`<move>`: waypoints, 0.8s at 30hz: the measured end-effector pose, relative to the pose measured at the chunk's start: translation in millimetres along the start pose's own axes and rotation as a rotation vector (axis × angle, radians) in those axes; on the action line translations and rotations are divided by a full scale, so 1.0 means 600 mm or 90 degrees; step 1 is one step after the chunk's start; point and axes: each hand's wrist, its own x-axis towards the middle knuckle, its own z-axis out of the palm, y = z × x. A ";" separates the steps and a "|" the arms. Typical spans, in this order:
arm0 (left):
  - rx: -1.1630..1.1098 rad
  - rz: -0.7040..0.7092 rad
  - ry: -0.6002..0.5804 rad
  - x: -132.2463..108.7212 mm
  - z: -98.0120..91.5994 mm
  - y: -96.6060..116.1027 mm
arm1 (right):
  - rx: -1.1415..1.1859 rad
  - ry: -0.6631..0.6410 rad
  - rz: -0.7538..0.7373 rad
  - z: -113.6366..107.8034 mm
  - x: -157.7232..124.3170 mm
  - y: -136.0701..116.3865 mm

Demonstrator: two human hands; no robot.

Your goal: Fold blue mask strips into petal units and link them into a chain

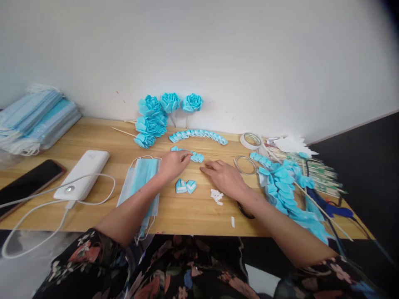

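My left hand [173, 164] reaches across the wooden table [193, 211], its fingertips pinched on a short row of folded blue petals [197, 157]. My right hand [223, 177] rests palm down on the wood beside that row, fingers stretched toward it and holding nothing. Two folded blue pieces [185, 186] lie just in front of my left hand. Small white paper scraps [217, 196] sit by my right hand. A longer curved row of petals [199, 134] lies farther back. Several finished blue roses on sticks [156, 118] lean at the wall.
A flat blue face mask [139, 182] lies under my left forearm. A white power bank [83, 174] with cable and a dark phone [28, 182] sit at left, behind them a mask stack [37, 118]. Tape rolls [251, 141], cut blue pieces [283, 187] and sticks crowd the right.
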 end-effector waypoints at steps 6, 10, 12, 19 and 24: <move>-0.012 0.007 0.019 0.001 0.000 -0.003 | 0.191 0.010 0.033 -0.015 -0.003 -0.015; -0.004 0.014 0.023 0.000 0.002 -0.003 | 0.232 -0.025 0.009 -0.018 0.011 -0.043; 0.003 0.024 0.013 -0.001 0.003 -0.002 | 0.228 -0.046 0.009 -0.020 0.020 -0.053; 0.026 0.027 -0.006 -0.006 0.001 0.009 | 0.201 -0.102 0.034 -0.023 0.046 -0.066; -0.008 0.028 -0.008 -0.007 0.004 0.008 | 0.220 -0.113 0.070 -0.027 0.053 -0.067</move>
